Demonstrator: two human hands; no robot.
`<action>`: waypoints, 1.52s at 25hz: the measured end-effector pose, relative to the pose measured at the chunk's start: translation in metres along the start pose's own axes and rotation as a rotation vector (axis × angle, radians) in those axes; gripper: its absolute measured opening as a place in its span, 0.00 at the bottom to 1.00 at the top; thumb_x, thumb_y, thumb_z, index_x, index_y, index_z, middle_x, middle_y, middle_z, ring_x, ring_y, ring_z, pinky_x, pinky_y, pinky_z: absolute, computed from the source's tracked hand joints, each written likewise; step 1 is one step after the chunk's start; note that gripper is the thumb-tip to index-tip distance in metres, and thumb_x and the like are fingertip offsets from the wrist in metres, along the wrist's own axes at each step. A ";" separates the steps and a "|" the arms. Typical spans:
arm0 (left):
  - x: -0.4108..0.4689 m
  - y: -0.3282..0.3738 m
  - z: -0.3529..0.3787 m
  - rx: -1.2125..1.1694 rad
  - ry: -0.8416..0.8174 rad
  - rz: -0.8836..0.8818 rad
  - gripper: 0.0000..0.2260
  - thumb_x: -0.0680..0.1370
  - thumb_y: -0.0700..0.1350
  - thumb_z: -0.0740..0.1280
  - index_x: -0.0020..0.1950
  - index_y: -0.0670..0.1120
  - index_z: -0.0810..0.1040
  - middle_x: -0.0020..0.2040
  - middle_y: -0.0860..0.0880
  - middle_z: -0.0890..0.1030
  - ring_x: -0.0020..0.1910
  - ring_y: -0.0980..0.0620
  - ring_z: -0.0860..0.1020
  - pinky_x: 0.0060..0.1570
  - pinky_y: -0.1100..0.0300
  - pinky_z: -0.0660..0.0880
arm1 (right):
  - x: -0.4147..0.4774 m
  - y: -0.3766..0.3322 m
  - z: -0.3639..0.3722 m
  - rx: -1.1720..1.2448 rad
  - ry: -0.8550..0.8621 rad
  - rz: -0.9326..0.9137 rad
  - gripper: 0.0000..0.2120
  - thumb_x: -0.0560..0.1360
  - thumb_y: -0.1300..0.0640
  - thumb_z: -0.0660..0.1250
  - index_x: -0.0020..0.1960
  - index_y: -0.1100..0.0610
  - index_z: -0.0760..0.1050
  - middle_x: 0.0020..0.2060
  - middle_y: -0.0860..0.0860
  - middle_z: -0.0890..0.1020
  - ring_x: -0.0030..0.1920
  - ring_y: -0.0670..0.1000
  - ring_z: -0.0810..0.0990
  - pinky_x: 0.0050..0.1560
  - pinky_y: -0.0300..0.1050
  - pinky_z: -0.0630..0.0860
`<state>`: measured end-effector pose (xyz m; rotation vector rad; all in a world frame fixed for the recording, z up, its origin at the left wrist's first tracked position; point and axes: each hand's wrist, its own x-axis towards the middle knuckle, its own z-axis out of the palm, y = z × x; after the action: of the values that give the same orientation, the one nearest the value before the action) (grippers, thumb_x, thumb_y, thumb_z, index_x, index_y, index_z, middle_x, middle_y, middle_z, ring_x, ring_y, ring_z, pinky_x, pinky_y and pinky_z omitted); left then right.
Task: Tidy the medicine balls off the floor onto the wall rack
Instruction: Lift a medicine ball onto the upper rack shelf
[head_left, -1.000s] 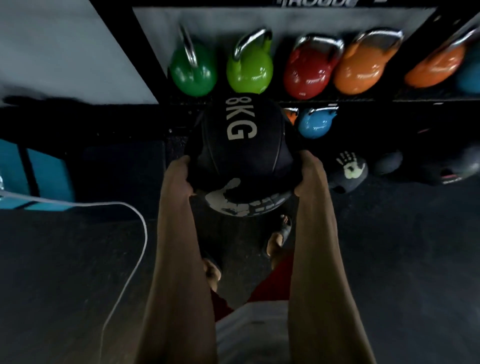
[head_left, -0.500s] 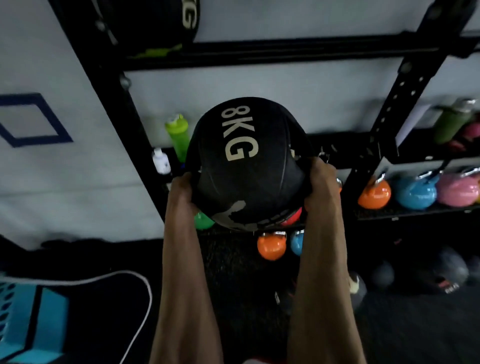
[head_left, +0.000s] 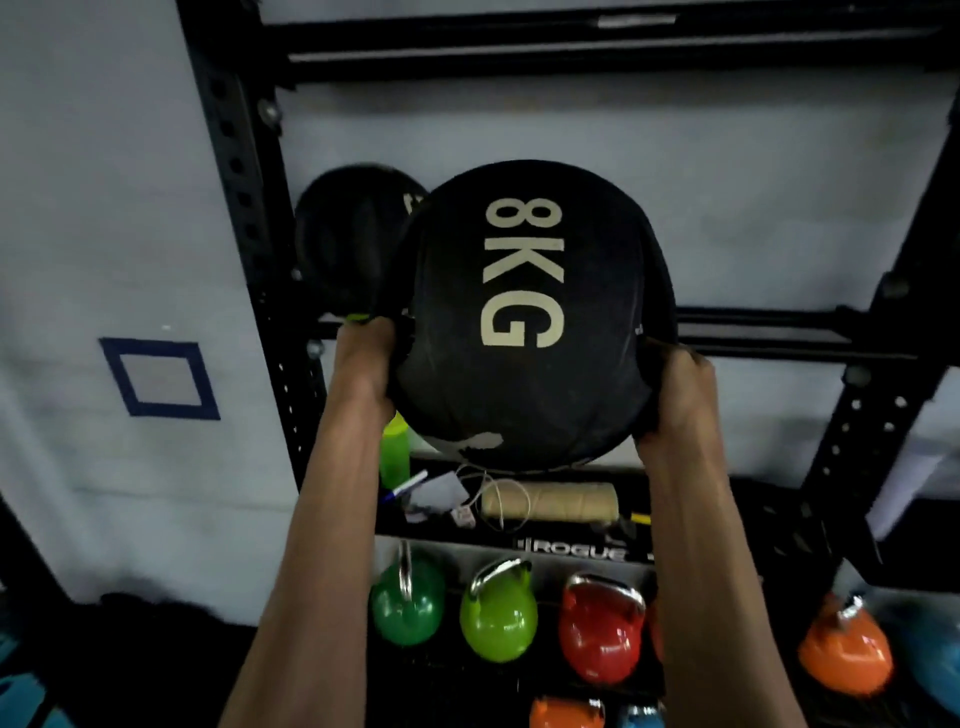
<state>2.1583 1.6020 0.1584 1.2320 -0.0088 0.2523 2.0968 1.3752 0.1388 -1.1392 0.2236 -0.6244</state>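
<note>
Black rubber medicine ball (head_left: 530, 322), stamped 8KG in pale letters reading sideways, held up at the wall rack (head_left: 852, 415), level with its middle rail (head_left: 779, 332). Left grip (head_left: 366, 358) clamped on the ball's lower left flank, fingers wrapped out of sight behind it, back of the hand toward the camera. Right grip (head_left: 680, 395) clamped likewise on the lower right flank, set a little lower than the left. Both forearms bare, stretched up and forward, nearly parallel, wrists turned slightly inward to the ball. Resting on the rail or carried wholly by the grips: cannot tell, the contact hidden behind the ball itself.

Just left and behind, a second black ball (head_left: 353, 239) already on the rack, close against the perforated left upright (head_left: 234, 156), its right edge covered by the held ball. Below, a cluttered shelf: green bottle (head_left: 394, 457) partly hidden by the left wrist, pen (head_left: 405, 486), slip of paper, spool of tan twine (head_left: 550, 501) lying on its side right under the ball. Beneath that, a ROGUE label (head_left: 576, 550) and a row: dark green kettlebell (head_left: 408, 608), lime kettlebell (head_left: 498, 618), red kettlebell (head_left: 602, 634), then orange kettlebell (head_left: 847, 654) well apart to the right, past the right forearm. Tops of two more, one orange, one blue, at the bottom edge. Pale wall behind, with a blue taped square (head_left: 161, 378) left of the rack.
</note>
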 end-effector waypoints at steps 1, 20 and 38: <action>0.006 0.008 0.014 -0.011 0.039 0.037 0.13 0.79 0.33 0.55 0.44 0.44 0.77 0.41 0.44 0.78 0.41 0.46 0.77 0.36 0.61 0.75 | 0.013 -0.005 0.003 0.030 -0.047 -0.002 0.06 0.73 0.68 0.62 0.40 0.61 0.74 0.25 0.51 0.73 0.30 0.50 0.70 0.30 0.40 0.65; 0.179 -0.028 0.106 -0.123 0.224 0.167 0.10 0.75 0.29 0.60 0.52 0.34 0.79 0.42 0.39 0.80 0.41 0.41 0.81 0.42 0.51 0.78 | 0.240 0.006 0.086 -0.084 -0.224 -0.122 0.11 0.79 0.66 0.58 0.52 0.60 0.78 0.39 0.57 0.81 0.43 0.58 0.80 0.47 0.54 0.78; 0.205 -0.062 0.145 -0.297 0.421 0.118 0.11 0.75 0.30 0.64 0.50 0.43 0.80 0.45 0.43 0.82 0.47 0.44 0.83 0.48 0.53 0.82 | 0.301 0.026 0.078 -0.335 -0.324 -0.123 0.15 0.84 0.51 0.57 0.65 0.55 0.76 0.54 0.52 0.84 0.56 0.54 0.82 0.56 0.52 0.80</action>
<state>2.3881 1.4861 0.1784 0.8661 0.2379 0.5888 2.3866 1.2713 0.1907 -1.5678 -0.0220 -0.5112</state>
